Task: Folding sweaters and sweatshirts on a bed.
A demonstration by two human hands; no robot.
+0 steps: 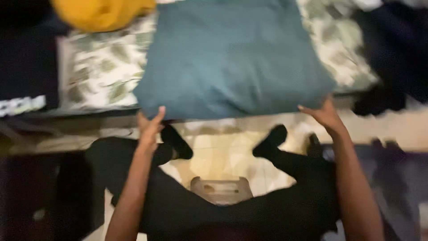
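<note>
I had my left hand (149, 127) at the near left corner of the teal cloth (232, 58) and my right hand (325, 115) at its near right corner, fingers spread flat against the hem rather than curled; the blur kept me from telling whether either thumb pinched the fabric. The cloth lay spread on the leaf-patterned bedsheet (102, 71), its near edge hanging just over the bed's side above my black-clad legs (285, 156), with a yellow garment (100, 13) beyond its far left corner.
</note>
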